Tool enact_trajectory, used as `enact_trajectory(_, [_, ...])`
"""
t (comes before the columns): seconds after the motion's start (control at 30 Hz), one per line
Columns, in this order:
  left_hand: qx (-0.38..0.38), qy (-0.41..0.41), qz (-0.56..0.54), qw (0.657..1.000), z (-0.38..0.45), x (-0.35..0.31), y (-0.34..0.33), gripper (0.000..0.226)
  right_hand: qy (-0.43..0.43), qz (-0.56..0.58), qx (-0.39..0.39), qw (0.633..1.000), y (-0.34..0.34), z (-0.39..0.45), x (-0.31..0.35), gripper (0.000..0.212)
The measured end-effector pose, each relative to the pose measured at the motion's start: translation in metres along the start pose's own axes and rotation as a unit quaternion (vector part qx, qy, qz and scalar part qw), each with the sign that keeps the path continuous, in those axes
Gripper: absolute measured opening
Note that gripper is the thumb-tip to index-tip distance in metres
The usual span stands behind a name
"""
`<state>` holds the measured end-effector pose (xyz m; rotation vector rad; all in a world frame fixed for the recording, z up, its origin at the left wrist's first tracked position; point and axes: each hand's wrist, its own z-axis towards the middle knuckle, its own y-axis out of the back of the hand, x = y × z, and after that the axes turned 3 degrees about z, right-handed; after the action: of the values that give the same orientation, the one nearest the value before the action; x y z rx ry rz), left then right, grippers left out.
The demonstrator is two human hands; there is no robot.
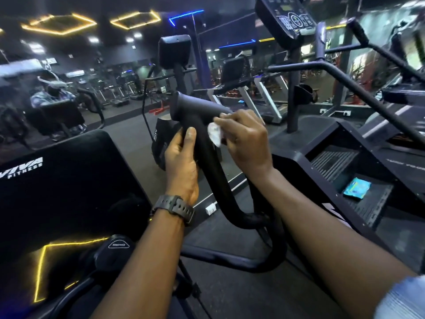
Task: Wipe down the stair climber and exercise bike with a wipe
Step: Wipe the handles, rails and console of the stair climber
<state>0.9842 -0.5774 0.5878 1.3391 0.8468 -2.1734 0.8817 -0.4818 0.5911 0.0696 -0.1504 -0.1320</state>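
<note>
A: Which step is in hand here?

B: I judge it is the exercise bike. The right hand (245,140) pinches the white wipe (215,134) in curled fingers and presses it on the bike handlebar (207,139), close to the centre of the view.

A: And the other hand?

B: The left hand (181,166), with a black watch (173,207) on the wrist, holds the same bar just at 8 o'clock from the wipe. The thumb lies along the bar; I think it steadies it.

A: Where is the stair climber?

B: The stair climber (333,157) stands at 3 o'clock, well apart from both hands. A blue wipe packet (357,188) lies on one of its steps. Its console (286,21) is up at 1 o'clock.

A: Is the climber already wiped?

B: I cannot tell from this.

A: What does the next move ask for?

B: Probably to slide the wipe along the curved bar toward the bend at 6 o'clock, keeping pressure all around the tube, and to shift the left hand so no part stays covered
</note>
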Motion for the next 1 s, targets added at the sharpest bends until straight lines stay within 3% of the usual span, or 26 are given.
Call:
enact_trajectory(0.17, [-0.016, -0.003, -0.005, 1.0, 0.0, 0.001, 0.001, 0.021, 0.033, -0.006, 0.073, 0.997, 0.021, -0.013, -0.018, 0.011])
enact_trajectory(0.4, [-0.022, -0.017, 0.009, 1.0, -0.006, 0.003, -0.003, 0.028, 0.091, -0.003, 0.073, 0.993, 0.007, 0.029, -0.007, 0.012])
enact_trajectory(0.53, [-0.027, -0.017, 0.01, 0.999, -0.007, 0.001, -0.002, 0.022, 0.092, -0.039, 0.137, 0.985, 0.045, -0.018, -0.032, 0.011])
enact_trajectory(0.73, [-0.06, -0.033, 0.019, 0.998, -0.011, 0.008, -0.01, 0.026, 0.105, -0.037, 0.164, 0.98, 0.03, 0.027, -0.026, 0.017])
enact_trajectory(0.9, [-0.079, -0.055, 0.021, 0.995, -0.028, 0.016, -0.014, 0.019, 0.109, -0.044, 0.299, 0.947, 0.072, -0.057, -0.031, 0.014])
enact_trajectory(1.0, [-0.083, -0.039, 0.019, 0.996, -0.044, 0.031, -0.017, 0.016, 0.093, -0.071, 0.272, 0.955, 0.052, -0.013, -0.028, 0.012])
